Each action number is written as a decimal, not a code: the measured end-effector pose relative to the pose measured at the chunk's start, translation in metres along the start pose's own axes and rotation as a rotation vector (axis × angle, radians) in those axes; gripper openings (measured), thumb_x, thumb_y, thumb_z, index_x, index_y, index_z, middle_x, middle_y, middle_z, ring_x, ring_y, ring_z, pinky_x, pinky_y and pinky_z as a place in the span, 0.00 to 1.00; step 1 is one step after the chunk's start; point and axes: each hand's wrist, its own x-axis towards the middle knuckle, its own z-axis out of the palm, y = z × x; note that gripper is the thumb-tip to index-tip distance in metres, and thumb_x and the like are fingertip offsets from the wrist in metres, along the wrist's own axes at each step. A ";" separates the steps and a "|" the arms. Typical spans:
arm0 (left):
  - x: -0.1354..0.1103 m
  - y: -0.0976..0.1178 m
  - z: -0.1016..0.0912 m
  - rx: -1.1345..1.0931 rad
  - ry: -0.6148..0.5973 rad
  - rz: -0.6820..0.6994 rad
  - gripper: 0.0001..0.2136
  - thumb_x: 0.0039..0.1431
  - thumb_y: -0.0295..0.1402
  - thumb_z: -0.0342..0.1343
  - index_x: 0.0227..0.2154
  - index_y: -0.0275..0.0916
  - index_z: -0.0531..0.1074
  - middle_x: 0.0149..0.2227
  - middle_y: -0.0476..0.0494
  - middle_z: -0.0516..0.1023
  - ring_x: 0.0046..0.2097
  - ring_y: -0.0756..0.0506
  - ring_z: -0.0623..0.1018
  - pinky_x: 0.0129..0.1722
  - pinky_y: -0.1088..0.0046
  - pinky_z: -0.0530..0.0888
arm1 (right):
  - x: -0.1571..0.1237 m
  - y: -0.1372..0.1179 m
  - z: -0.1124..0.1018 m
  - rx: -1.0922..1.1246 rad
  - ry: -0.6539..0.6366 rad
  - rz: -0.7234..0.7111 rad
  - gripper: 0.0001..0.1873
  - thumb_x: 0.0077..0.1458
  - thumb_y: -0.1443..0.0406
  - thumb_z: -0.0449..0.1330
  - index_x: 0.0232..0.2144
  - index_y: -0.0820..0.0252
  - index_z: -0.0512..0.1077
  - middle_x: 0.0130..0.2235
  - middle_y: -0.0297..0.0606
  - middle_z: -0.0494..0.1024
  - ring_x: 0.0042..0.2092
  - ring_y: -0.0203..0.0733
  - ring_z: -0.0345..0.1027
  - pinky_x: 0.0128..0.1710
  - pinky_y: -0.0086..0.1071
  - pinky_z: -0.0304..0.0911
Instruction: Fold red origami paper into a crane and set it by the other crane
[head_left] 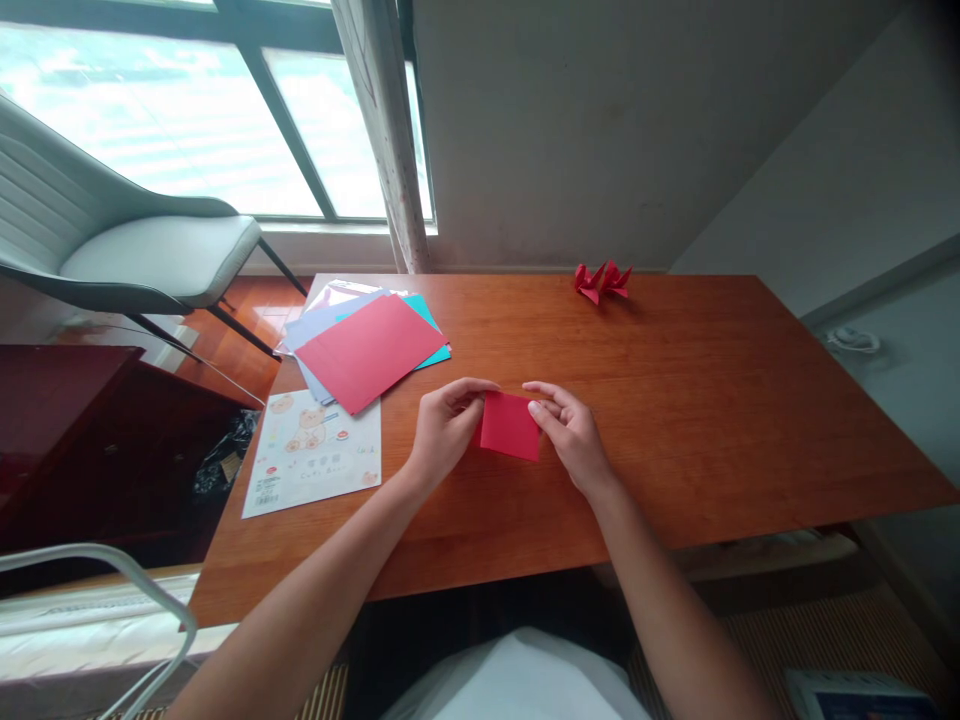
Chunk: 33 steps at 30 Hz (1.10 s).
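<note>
Between my hands is a small folded piece of red paper [511, 427], roughly square, held a little above the wooden table. My left hand [448, 425] pinches its upper left corner between thumb and fingers. On the other side, my right hand [568, 432] has its thumb on the upper right edge, with the fingers curled behind. How many layers the paper has cannot be seen. Two red folded-paper figures [603, 282] stand close together near the table's far edge.
On the table's left lie several coloured sheets, a red sheet [373, 352] on top. Below them is a white printed sheet with a bear drawing [313, 450]. The wooden table [712, 420] stretches right. A chair [161, 255] stands beyond its left side, by the window.
</note>
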 end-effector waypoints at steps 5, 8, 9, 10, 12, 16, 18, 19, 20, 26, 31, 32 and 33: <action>0.000 0.001 0.001 -0.054 -0.020 -0.038 0.08 0.56 0.34 0.59 0.34 0.36 0.79 0.35 0.43 0.81 0.36 0.46 0.78 0.36 0.73 0.73 | 0.001 0.000 -0.001 -0.075 0.013 -0.047 0.10 0.56 0.58 0.64 0.36 0.57 0.77 0.35 0.36 0.81 0.36 0.41 0.74 0.34 0.31 0.69; 0.000 0.001 0.002 -0.076 -0.027 -0.059 0.08 0.56 0.35 0.59 0.35 0.36 0.79 0.34 0.43 0.81 0.35 0.47 0.78 0.35 0.74 0.72 | 0.001 0.001 -0.001 -0.113 0.027 -0.079 0.08 0.56 0.58 0.63 0.34 0.57 0.76 0.33 0.35 0.80 0.35 0.40 0.74 0.36 0.31 0.69; 0.000 0.002 0.002 -0.083 -0.029 -0.072 0.08 0.56 0.35 0.60 0.34 0.36 0.79 0.34 0.44 0.80 0.35 0.47 0.77 0.34 0.74 0.72 | 0.002 0.001 -0.001 -0.124 0.031 -0.089 0.08 0.56 0.58 0.63 0.34 0.57 0.76 0.33 0.35 0.80 0.35 0.40 0.74 0.36 0.31 0.69; 0.000 0.002 0.002 -0.094 -0.031 -0.087 0.08 0.55 0.35 0.60 0.34 0.35 0.79 0.34 0.44 0.80 0.35 0.47 0.77 0.34 0.75 0.72 | 0.002 0.001 -0.001 -0.135 0.035 -0.098 0.08 0.56 0.59 0.63 0.33 0.57 0.76 0.33 0.35 0.79 0.35 0.40 0.74 0.36 0.32 0.69; -0.001 0.004 0.001 -0.118 -0.039 -0.122 0.08 0.54 0.35 0.61 0.33 0.35 0.78 0.33 0.44 0.79 0.34 0.48 0.76 0.33 0.75 0.72 | 0.002 0.001 -0.001 -0.149 0.041 -0.110 0.08 0.56 0.58 0.63 0.33 0.57 0.76 0.32 0.35 0.79 0.35 0.41 0.74 0.36 0.32 0.70; 0.000 0.006 0.000 -0.108 -0.025 -0.169 0.12 0.57 0.39 0.59 0.38 0.36 0.78 0.33 0.46 0.78 0.31 0.49 0.75 0.29 0.77 0.71 | 0.002 0.004 -0.002 -0.176 0.078 -0.127 0.09 0.56 0.57 0.63 0.33 0.57 0.75 0.34 0.36 0.80 0.35 0.42 0.75 0.36 0.33 0.70; 0.001 0.006 0.000 -0.093 -0.046 -0.192 0.15 0.59 0.43 0.58 0.40 0.37 0.78 0.33 0.45 0.79 0.31 0.49 0.75 0.29 0.76 0.71 | 0.002 0.005 -0.002 -0.211 0.126 -0.151 0.10 0.56 0.57 0.63 0.34 0.57 0.75 0.34 0.37 0.80 0.36 0.43 0.75 0.36 0.34 0.71; 0.001 0.005 0.000 -0.087 -0.077 -0.200 0.16 0.58 0.45 0.58 0.39 0.36 0.78 0.33 0.45 0.79 0.31 0.48 0.76 0.30 0.75 0.72 | 0.002 0.006 -0.002 -0.238 0.154 -0.168 0.10 0.56 0.57 0.63 0.34 0.56 0.75 0.34 0.37 0.80 0.35 0.43 0.75 0.36 0.35 0.71; 0.001 0.004 0.000 -0.082 -0.117 -0.201 0.16 0.58 0.45 0.59 0.38 0.36 0.78 0.33 0.44 0.80 0.32 0.47 0.77 0.32 0.75 0.72 | 0.002 0.007 -0.002 -0.268 0.182 -0.187 0.10 0.57 0.57 0.62 0.34 0.56 0.75 0.35 0.37 0.80 0.35 0.43 0.75 0.36 0.35 0.71; 0.001 -0.001 0.003 -0.040 -0.208 -0.194 0.15 0.53 0.44 0.64 0.33 0.35 0.80 0.32 0.43 0.82 0.34 0.45 0.78 0.34 0.74 0.72 | 0.001 0.005 0.001 -0.181 0.222 -0.209 0.10 0.55 0.57 0.64 0.35 0.56 0.74 0.35 0.36 0.80 0.36 0.42 0.76 0.37 0.35 0.73; -0.001 0.003 0.004 -0.139 -0.138 -0.299 0.17 0.54 0.47 0.63 0.32 0.35 0.80 0.31 0.43 0.82 0.32 0.46 0.77 0.31 0.74 0.72 | -0.004 0.000 0.005 -0.230 0.182 -0.290 0.09 0.56 0.60 0.64 0.40 0.53 0.77 0.40 0.37 0.82 0.41 0.45 0.78 0.43 0.39 0.75; -0.001 0.004 0.004 -0.162 -0.137 -0.309 0.17 0.54 0.48 0.63 0.32 0.36 0.80 0.32 0.43 0.82 0.33 0.46 0.78 0.32 0.73 0.73 | -0.006 -0.001 0.006 -0.309 0.178 -0.352 0.08 0.58 0.61 0.62 0.41 0.52 0.77 0.43 0.38 0.82 0.43 0.46 0.78 0.45 0.40 0.75; -0.001 0.005 0.004 -0.182 -0.139 -0.315 0.18 0.53 0.48 0.63 0.33 0.36 0.80 0.32 0.42 0.82 0.34 0.45 0.78 0.33 0.72 0.74 | -0.007 -0.002 0.006 -0.392 0.170 -0.423 0.10 0.60 0.63 0.61 0.43 0.50 0.78 0.45 0.37 0.82 0.46 0.46 0.77 0.49 0.42 0.74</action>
